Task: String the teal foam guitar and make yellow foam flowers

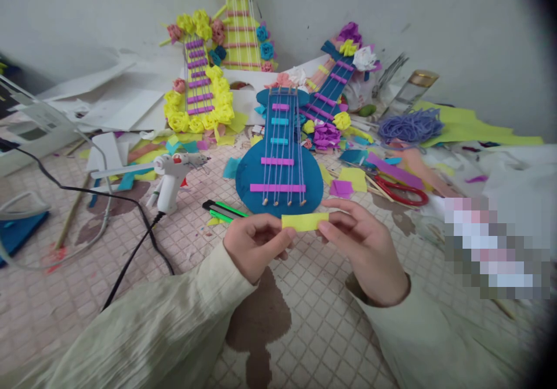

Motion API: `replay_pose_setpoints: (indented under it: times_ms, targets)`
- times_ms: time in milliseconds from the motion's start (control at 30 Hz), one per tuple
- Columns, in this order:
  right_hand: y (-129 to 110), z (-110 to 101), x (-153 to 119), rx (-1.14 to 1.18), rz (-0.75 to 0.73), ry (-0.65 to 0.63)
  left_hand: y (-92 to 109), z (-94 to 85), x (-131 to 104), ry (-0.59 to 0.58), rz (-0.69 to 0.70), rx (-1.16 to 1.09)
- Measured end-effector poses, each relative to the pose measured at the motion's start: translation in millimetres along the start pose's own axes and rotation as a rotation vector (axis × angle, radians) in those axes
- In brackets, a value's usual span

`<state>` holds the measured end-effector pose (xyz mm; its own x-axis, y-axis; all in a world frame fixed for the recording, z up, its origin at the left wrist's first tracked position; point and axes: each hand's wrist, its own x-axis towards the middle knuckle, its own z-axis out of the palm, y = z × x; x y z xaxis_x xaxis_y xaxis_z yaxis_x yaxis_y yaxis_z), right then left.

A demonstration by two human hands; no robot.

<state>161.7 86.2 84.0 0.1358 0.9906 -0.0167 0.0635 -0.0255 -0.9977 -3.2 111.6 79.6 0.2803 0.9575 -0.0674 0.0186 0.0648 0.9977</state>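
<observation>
A small yellow paper strip (305, 222) is stretched between my two hands, just in front of a blue paper guitar (279, 171). My left hand (259, 245) pinches the strip's left end with thumb and fingers. At its right end, my right hand (365, 247) holds it the same way. The guitar has white strings and pink and light blue crossbars, and its lower edge is close to the strip. A green and black cutter (224, 210) lies beside my left hand.
Left of centre stands a white glue gun (169, 183) with a black cord. Red scissors (402, 191), paper scraps and purple yarn (410, 126) lie on the right. Behind are a yellow flowered guitar (199, 87) and another blue one (333, 87). A glass jar (411, 90) leans at back right.
</observation>
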Motion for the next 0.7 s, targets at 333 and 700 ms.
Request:
replay_pose_setpoints:
  times_ms: [333,700]
  targets:
    - [2.0,-0.4,-0.1,0.022,-0.070,0.002,2.1,-1.4,-1.2,-0.042,0.136,0.118]
    - [2.9,-4.9,-1.7,-0.052,-0.154,-0.040,-10.9,2.5,-10.6,-0.177,0.847,0.510]
